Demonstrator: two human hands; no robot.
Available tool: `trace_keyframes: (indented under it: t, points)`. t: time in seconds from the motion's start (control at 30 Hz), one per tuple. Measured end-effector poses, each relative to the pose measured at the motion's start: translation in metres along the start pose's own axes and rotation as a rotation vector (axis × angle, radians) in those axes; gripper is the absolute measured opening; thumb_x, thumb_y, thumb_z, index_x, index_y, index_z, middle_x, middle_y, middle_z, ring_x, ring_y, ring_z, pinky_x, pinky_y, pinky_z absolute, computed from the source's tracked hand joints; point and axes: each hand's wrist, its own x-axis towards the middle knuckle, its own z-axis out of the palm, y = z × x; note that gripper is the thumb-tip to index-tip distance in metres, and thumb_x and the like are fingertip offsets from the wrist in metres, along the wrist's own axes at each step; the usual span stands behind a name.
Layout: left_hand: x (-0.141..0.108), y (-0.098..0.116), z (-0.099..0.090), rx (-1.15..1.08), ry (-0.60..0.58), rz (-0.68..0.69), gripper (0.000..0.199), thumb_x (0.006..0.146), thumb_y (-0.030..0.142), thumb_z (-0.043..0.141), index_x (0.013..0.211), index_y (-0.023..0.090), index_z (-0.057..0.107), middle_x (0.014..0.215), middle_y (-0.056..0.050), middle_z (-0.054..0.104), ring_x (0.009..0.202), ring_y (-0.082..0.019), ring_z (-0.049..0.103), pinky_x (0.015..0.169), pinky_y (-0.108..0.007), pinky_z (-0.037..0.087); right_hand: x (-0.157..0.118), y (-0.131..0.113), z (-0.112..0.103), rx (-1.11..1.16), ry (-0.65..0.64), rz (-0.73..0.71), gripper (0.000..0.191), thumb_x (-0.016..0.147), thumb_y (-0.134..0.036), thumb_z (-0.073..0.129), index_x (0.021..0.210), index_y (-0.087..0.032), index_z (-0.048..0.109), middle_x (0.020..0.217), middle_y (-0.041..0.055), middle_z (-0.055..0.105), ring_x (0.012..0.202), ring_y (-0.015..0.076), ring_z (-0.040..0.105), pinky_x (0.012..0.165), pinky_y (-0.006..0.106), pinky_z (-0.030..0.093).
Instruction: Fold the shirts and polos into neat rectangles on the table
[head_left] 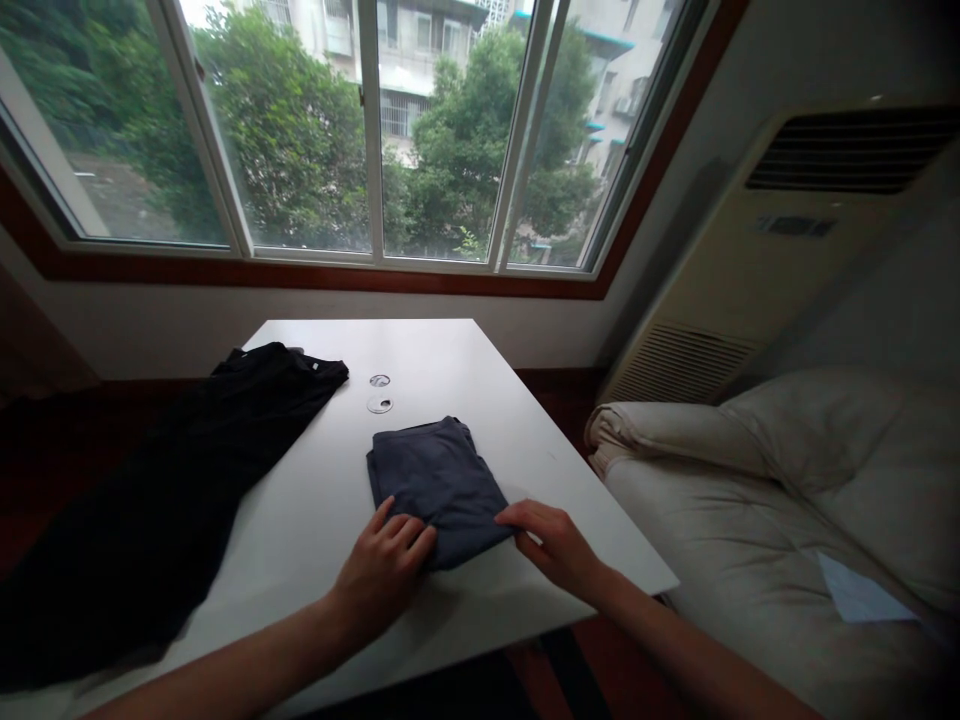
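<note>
A dark blue-grey garment (439, 475), folded into a rough square, lies on the white table (322, 530). My left hand (390, 560) is at its near left edge, fingers curled over the cloth and the thumb side hidden beneath. At the near right corner, my right hand (551, 540) pinches the fabric between thumb and fingers. Beyond the garment the cloth lies fairly flat, with a slightly uneven far edge. To the left, a long black garment (247, 430) is spread over the table and hangs past its left side.
Two round cable-hole covers (380, 404) are set in the tabletop beyond the folded garment. A cream sofa (690, 510) stands to the right, with a white sheet (862, 590) on it. A floor-standing air conditioner (720, 270) and a wide window (375, 262) are behind.
</note>
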Motion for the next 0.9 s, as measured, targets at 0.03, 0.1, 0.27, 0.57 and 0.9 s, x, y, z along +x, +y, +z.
trace_keyframes:
  t: [0.03,0.1,0.27,0.57,0.9]
  points:
    - [0.0,0.0,-0.012,-0.036,0.037,0.002,0.034,0.085,0.01,0.063,0.115,0.024,0.069,0.113,-0.009,0.072,0.111,-0.029,0.065,0.124,-0.063,0.022,0.001,-0.002,-0.007,0.002,0.029,0.002,0.027,0.096,-0.017,0.052,0.113,-0.023,0.073,0.104,0.0083,0.077,0.096,0.0215,0.074,0.086,0.034,0.058]
    - [0.002,0.0,-0.037,-0.137,0.113,-0.014,0.026,0.085,0.009,0.063,0.104,0.025,0.071,0.105,-0.006,0.073,0.106,-0.027,0.066,0.123,-0.062,0.026,0.004,-0.009,-0.023,-0.014,0.085,-0.002,0.025,0.096,-0.018,0.054,0.109,-0.023,0.073,0.098,0.0065,0.078,0.089,0.0202,0.074,0.081,0.031,0.059]
    - [0.024,0.004,-0.098,-0.477,0.181,-0.054,0.016,0.098,0.019,0.055,0.101,0.022,0.071,0.096,-0.004,0.071,0.085,-0.02,0.064,0.078,-0.032,0.052,0.02,-0.036,-0.08,-0.119,0.173,-0.055,0.017,0.099,-0.024,0.061,0.11,-0.026,0.074,0.095,0.0029,0.079,0.081,0.018,0.076,0.072,0.027,0.059]
    - [0.093,0.021,-0.147,-1.032,0.067,0.053,0.037,0.103,0.048,0.056,0.087,0.016,0.067,0.079,-0.002,0.065,0.074,-0.015,0.059,0.069,-0.027,0.051,0.05,-0.045,-0.184,-0.24,0.306,0.059,0.023,0.099,-0.044,0.065,0.107,-0.027,0.077,0.091,0.0034,0.078,0.073,0.02,0.073,0.064,0.03,0.057]
    - [0.308,-0.057,-0.116,-1.044,0.268,-0.205,0.032,0.092,0.044,0.065,0.091,0.012,0.072,0.08,-0.006,0.071,0.077,-0.018,0.064,0.07,-0.029,0.051,0.198,0.137,-0.231,-0.177,0.12,0.392,0.036,0.094,-0.047,0.063,0.105,-0.015,0.075,0.081,0.001,0.071,0.068,0.0146,0.058,0.066,0.026,0.046]
